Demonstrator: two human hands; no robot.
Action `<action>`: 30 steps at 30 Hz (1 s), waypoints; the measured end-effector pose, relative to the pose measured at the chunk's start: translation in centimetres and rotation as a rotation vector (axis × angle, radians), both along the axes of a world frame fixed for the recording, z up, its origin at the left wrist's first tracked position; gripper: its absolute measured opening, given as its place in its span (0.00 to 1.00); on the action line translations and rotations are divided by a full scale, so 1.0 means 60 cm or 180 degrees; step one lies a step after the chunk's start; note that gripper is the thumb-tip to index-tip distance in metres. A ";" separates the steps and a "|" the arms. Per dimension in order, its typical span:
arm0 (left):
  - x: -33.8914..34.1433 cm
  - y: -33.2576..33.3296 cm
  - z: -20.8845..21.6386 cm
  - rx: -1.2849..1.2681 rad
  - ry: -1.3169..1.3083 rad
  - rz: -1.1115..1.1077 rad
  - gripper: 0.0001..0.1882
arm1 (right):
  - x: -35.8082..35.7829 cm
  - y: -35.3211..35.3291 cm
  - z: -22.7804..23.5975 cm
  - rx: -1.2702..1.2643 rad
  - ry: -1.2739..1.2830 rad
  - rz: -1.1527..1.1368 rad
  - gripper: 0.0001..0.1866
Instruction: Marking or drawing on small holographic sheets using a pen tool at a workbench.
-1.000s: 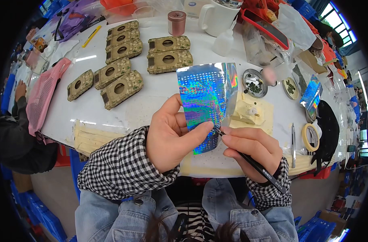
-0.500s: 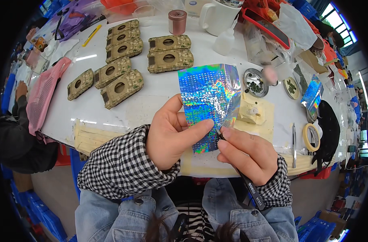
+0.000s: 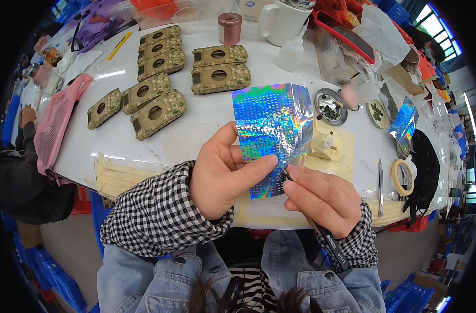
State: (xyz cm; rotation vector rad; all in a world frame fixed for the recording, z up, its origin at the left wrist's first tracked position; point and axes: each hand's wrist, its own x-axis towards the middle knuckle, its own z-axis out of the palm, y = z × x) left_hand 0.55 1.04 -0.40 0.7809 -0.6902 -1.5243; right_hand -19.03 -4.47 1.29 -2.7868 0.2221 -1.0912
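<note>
A holographic sticker sheet [image 3: 272,125], blue and shiny with rows of tiny pieces, is pinched between the thumb and fingers of my left hand [image 3: 222,180]. My right hand [image 3: 326,201] is closed round black tweezers [image 3: 333,249], and their tips touch or nearly touch the sheet's lower right part, beside my left thumb. Whether a piece sits between the tips is too small to tell. Beyond the sheet lie camouflage-painted model tank hulls [image 3: 220,78], each with a round opening in its top. Just right of the sheet stands a small cream block [image 3: 325,146].
Right of the sheet are a metal dish [image 3: 330,107] with small green parts, a round lid [image 3: 376,113], a tape roll [image 3: 403,177] and a silver tool [image 3: 381,188]. A white bottle [image 3: 290,55], pink tin [image 3: 229,28] and white mug [image 3: 282,23] stand behind. A pink mesh basket [image 3: 60,122] sits left.
The sheet has shifted very slightly right and its reflections differ. My right hand and the tweezers have moved a little to the right and down. My left hand keeps its grip.
</note>
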 end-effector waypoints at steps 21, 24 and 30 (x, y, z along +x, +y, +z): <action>-0.007 -0.004 0.000 0.0136 -0.0172 0.0352 0.22 | -0.142 0.051 -0.042 0.0107 0.0960 -0.0769 0.14; -0.006 -0.005 -0.003 0.0028 -0.0254 0.0464 0.22 | -0.139 0.049 -0.043 0.0009 0.1061 -0.0784 0.13; -0.007 -0.005 -0.004 0.0003 -0.0212 0.0478 0.22 | -0.131 0.047 -0.035 0.0154 0.1350 -0.0774 0.14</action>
